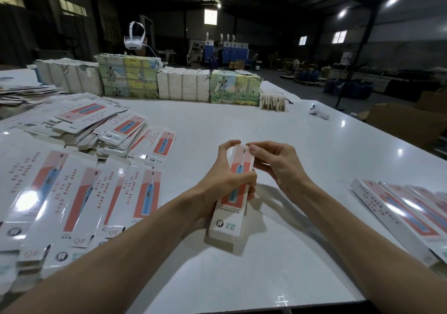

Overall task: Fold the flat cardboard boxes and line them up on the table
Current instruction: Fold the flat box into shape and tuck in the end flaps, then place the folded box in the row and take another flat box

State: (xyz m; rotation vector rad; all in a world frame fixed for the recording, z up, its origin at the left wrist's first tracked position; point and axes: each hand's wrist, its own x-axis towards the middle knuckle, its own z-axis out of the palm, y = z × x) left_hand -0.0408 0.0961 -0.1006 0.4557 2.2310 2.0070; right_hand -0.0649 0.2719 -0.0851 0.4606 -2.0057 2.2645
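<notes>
A slim white carton (228,219), printed with a coral panel and a blue toothbrush and marked "X-S1" near its lower end, is held above the white table (242,120) near the middle of the view, its length running from twelve to six o'clock. It is gripped around the middle by the left hand (223,178), whose fingers are curled over its front, while its top end is pinched by the right hand (280,166) between thumb and fingers. At nine o'clock from the carton, flat unfolded blanks (79,193) of the same print are spread in overlapping rows, and a loose heap of more blanks (96,122) is seen at ten o'clock. At three to four o'clock a row of folded cartons (411,212) is laid side by side, cut off by the frame edge. The carton's top flap is hidden by the fingertips, so its closure cannot be judged. At twelve o'clock wrapped bundles (183,84) are lined along the far edge; their print is too small to read. A person wearing a white headset (134,38) is mostly hidden behind them.
</notes>
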